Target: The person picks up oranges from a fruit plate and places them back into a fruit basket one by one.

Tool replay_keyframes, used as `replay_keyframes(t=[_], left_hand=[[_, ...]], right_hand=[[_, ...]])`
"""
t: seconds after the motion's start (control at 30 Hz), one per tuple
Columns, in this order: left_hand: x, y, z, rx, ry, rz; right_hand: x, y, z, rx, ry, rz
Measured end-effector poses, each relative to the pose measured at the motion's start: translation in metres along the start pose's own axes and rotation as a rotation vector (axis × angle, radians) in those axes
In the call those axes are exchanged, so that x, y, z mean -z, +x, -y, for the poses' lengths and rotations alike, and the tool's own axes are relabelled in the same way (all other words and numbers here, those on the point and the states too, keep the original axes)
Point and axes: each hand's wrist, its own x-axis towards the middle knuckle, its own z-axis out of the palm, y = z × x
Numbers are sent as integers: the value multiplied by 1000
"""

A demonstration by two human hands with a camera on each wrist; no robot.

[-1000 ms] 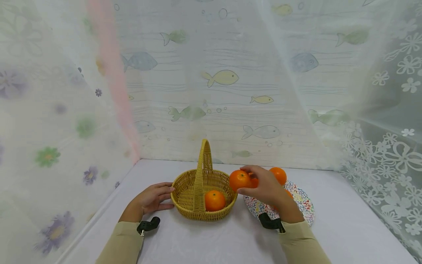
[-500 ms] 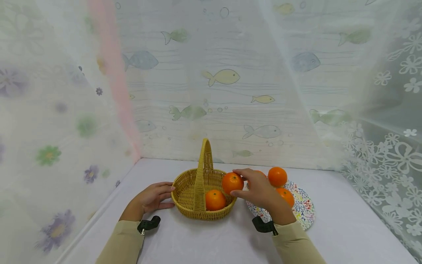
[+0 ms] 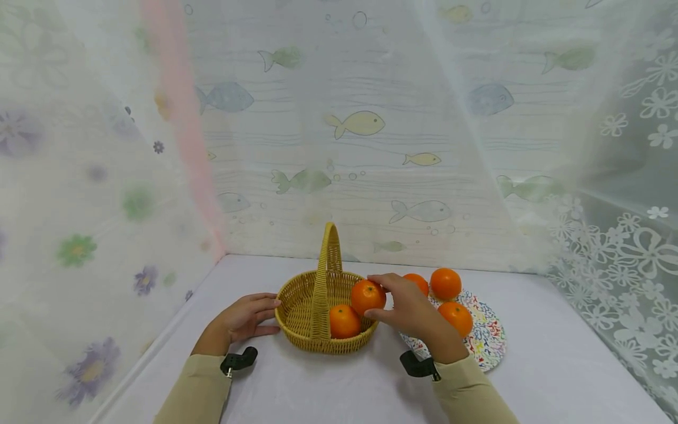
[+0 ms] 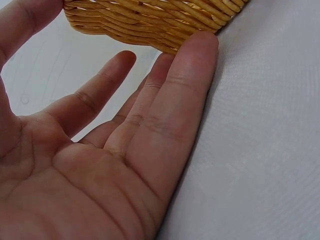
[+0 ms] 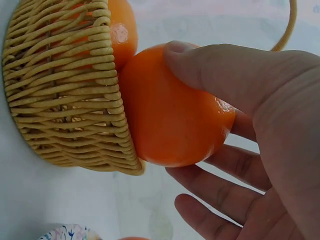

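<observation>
A yellow wicker basket (image 3: 296, 338) with a tall arched handle stands mid-table in the head view. One orange (image 3: 344, 321) lies inside its right half. My right hand (image 3: 410, 309) grips a second orange (image 3: 366, 296) at the basket's right rim, thumb on the near side and fingers behind. The right wrist view shows this held orange (image 5: 172, 110) against the rim, touching or nearly touching the orange (image 5: 121, 32) inside. My left hand (image 3: 248, 318) rests at the basket's left side. In the left wrist view, its fairly straight fingers (image 4: 192, 65) touch the wicker wall (image 4: 150, 22).
Right of the basket sits a round plate (image 3: 492, 335) with a multicoloured pattern. On it are an orange (image 3: 457, 318) at the front, another orange (image 3: 445, 284) at the back, and a third orange (image 3: 416, 284) partly behind my right hand. A white cloth (image 3: 318, 394) covers the table.
My right hand has carried the held orange left and slightly down, from near the plate to the basket's right rim. More of the oranges on the plate show. The left hand stays put.
</observation>
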Motion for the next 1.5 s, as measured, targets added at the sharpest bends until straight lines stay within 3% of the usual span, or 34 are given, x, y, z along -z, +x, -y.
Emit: replay_keyframes(t=[0.43,0.83,1.3,1.5], left_hand=[[0,1,1,-11,10,-9],[0,-1,0,4,5,-19],[-1,1,0,12,-3,-31],[1,2,1,13,-9,-30]], right_hand=[[0,-1,7,-23,10,38],[-11,0,7,34,22,74],[-20,3,11,-28,56,137],[-26,3,16,4,35,156]])
